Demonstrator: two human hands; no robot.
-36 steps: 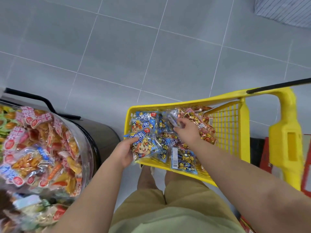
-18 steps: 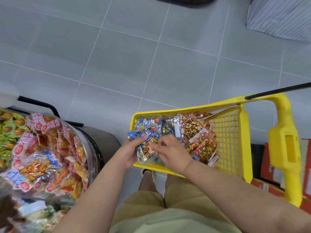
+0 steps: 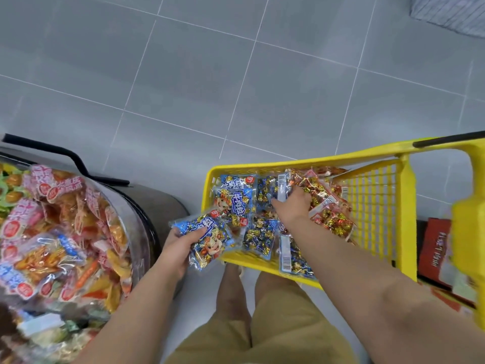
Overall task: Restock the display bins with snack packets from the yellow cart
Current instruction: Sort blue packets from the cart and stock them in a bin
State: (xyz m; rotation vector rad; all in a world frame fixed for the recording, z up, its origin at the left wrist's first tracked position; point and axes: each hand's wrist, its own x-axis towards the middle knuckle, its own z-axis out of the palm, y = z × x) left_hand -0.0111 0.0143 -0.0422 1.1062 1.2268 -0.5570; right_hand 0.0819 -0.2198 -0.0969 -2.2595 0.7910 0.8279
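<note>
Two hands on record, single head view, looking down past khaki shorts (image 3: 283,327) to a grey tiled floor (image 3: 236,82).

Item 1: left hand (image 3: 178,248). Fingers curled, thumb laid across the top; grips a blue packet (image 3: 212,240) of gold-wrapped sweets by its left end. The packet is held tilted just outside the near left corner of the yellow cart (image 3: 296,164), overlapping the cart's rim.

Item 2: right hand (image 3: 292,206). Reaches inside the cart, palm down, fingers bent and closed on the upright edge of a barcode-edged packet (image 3: 282,189) in the middle of the load. How far the fingers go round it cannot be told, since the fingertips are hidden.

Item 3: cart contents. Blue packets in the cart (image 3: 236,198) lie on the left and near side; red-and-gold packets (image 3: 330,208) are heaped on the right against the mesh wall.

Item 4: display bin (image 3: 139,232), round, clear-walled, at the left, near the left forearm. Holds orange and red snack packets (image 3: 65,232) heaped to the rim.

Item 5: red carton (image 3: 435,248), on the floor beyond the cart's right wall, blurred.
</note>
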